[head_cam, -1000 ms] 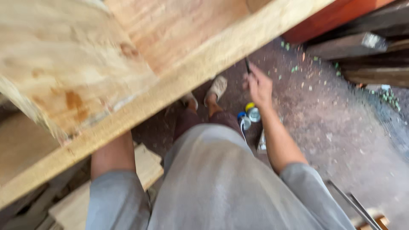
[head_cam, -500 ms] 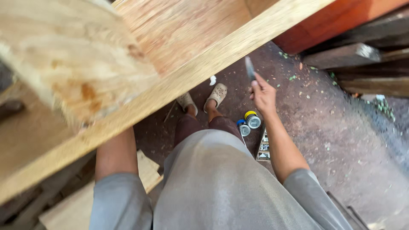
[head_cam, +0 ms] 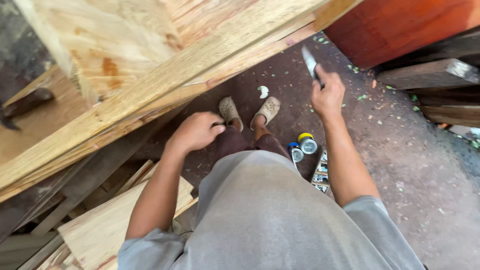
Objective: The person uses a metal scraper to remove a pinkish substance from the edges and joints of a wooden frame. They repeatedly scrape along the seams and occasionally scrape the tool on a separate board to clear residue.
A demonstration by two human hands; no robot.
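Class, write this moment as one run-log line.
right hand: grips flat blade tool, raised | left hand: loosely closed, empty, below plywood sheets | two cans on ground
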